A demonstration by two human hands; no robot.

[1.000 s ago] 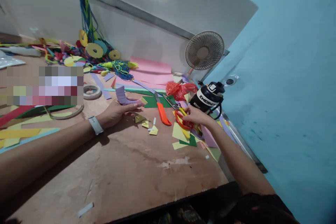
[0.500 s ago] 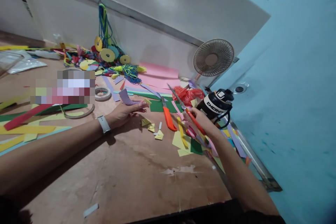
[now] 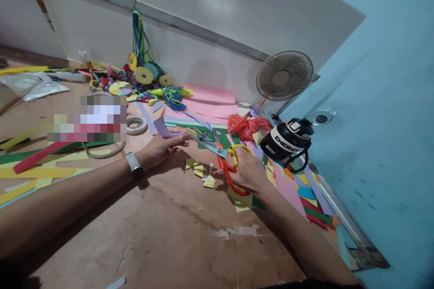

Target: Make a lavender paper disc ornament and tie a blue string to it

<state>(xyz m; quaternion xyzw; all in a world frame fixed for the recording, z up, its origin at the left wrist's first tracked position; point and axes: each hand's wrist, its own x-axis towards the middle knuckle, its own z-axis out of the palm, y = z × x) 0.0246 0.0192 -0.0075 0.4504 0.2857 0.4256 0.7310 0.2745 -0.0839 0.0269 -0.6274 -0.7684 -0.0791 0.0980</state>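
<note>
In my left hand (image 3: 162, 148) I pinch a curled purple paper strip (image 3: 162, 127), with a small yellow paper piece (image 3: 190, 132) at the fingertips. My right hand (image 3: 249, 169) has its fingers in the red and yellow handles of a pair of scissors (image 3: 217, 148). The scissor blades are parted and point left, their tips close to my left fingertips and the yellow piece. Below the blades several small folded yellow paper pieces (image 3: 198, 170) lie on the wooden table (image 3: 176, 230). An orange cutter knife is mostly hidden behind the scissors.
A black bottle (image 3: 286, 137) and red plastic bag (image 3: 247, 125) stand at the right, before a fan (image 3: 284, 76). A tape roll (image 3: 136, 124) lies left of my left hand. Cords with paper discs (image 3: 143, 75) hang at the back. Coloured paper strips (image 3: 50, 169) cover the left.
My right hand has moved left, bringing the scissors from beside the bottle up to my left fingertips, and the blades have opened. My left hand keeps its hold, almost still.
</note>
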